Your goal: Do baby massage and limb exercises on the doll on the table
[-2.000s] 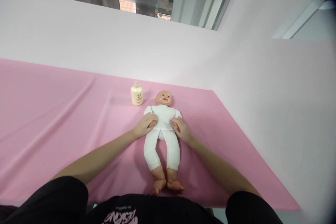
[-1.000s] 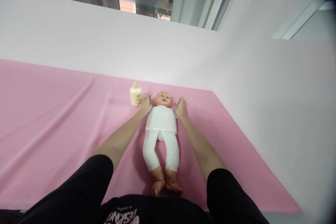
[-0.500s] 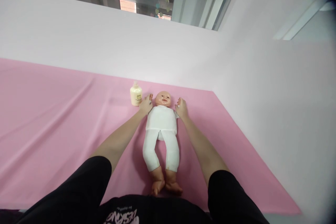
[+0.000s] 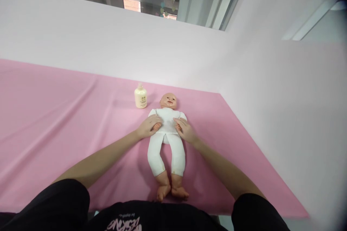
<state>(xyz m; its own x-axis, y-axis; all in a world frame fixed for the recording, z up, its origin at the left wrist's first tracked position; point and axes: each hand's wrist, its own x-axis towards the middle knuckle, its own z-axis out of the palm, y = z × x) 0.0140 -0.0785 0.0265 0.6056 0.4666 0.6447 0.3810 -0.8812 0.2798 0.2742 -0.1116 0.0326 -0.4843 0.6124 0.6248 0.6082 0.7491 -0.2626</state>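
The baby doll is lying flat on its back on the pink sheet, head pointing away toward the wall and bare feet side by side at the near end. It's got a bald plastic head, a white cloth body and legs, and its little plastic hands are pulled in against its waist. A cream lotion bottle stands just off the left of its head.

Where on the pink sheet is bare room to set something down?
The widest bare patch lies left of the bottle and left hand. A narrower strip runs between the doll and the sheet's right edge. It is crowded around the doll's torso, under the right hand.
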